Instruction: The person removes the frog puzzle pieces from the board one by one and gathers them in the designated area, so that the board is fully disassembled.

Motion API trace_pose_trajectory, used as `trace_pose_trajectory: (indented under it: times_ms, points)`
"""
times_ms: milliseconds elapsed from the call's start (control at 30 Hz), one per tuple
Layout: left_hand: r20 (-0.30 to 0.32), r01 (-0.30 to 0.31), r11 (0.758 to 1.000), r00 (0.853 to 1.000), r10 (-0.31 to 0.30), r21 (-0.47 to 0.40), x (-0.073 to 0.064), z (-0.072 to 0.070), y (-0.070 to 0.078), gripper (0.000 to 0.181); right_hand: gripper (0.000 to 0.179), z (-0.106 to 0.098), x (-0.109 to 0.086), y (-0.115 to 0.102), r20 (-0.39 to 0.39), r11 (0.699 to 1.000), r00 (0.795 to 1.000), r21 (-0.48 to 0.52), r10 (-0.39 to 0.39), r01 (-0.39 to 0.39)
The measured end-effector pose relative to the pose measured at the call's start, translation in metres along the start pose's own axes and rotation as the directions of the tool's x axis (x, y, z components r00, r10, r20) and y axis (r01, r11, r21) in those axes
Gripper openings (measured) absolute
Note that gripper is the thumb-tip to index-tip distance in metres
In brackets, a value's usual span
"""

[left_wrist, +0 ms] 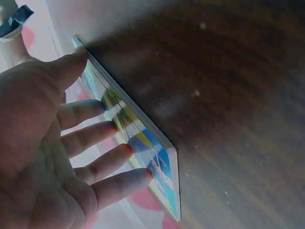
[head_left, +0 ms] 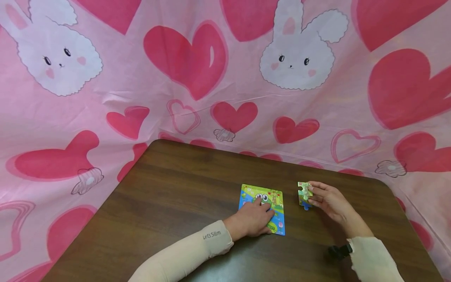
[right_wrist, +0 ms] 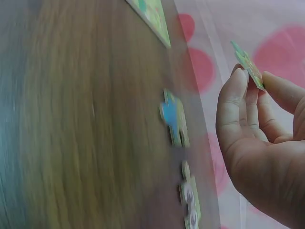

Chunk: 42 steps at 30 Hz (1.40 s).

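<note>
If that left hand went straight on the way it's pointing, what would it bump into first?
The frog picture board, which the left hand seems to touch. Past its edge, the line appears to run over the table toward the puzzle piece in the right hand, though depth is unclear.

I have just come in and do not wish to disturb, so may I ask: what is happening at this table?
A person is handling a jigsaw. The left hand rests its fingers on a frog puzzle, which lies on the table. To its right, the right hand pinches a loose piece, raised off the table. The right wrist view shows two other pieces lying loose on the table: a partly blue one and one with round white marks.
</note>
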<state>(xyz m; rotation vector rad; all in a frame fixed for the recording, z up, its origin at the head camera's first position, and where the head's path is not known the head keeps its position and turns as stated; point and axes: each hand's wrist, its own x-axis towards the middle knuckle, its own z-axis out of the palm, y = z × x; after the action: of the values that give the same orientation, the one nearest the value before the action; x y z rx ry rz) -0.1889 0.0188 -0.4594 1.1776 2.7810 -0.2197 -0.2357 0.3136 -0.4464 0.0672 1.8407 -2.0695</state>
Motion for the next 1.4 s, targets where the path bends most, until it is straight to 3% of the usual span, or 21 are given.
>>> trace_pose_trajectory:
  times_ms: [467,1067,1400]
  points:
    - [-0.004,0.001,1.000,1.000,-0.001,-0.003,0.000,-0.001,0.000,0.058,0.029,-0.052,-0.021,0.004,-0.053,0.998,0.999,0.063,-0.005,0.008]
    - [0.001,0.002,1.000,1.000,-0.002,-0.002,-0.001,-0.002,0.000,0.059,0.032,-0.097,-0.045,0.009,-0.098,0.997,0.995,0.075,0.029,-0.022]
    - [0.007,0.006,1.000,1.000,-0.006,-0.006,-0.001,-0.002,0.001,0.060,0.031,-0.110,-0.050,0.012,-0.112,0.996,0.993,0.078,0.048,-0.040]
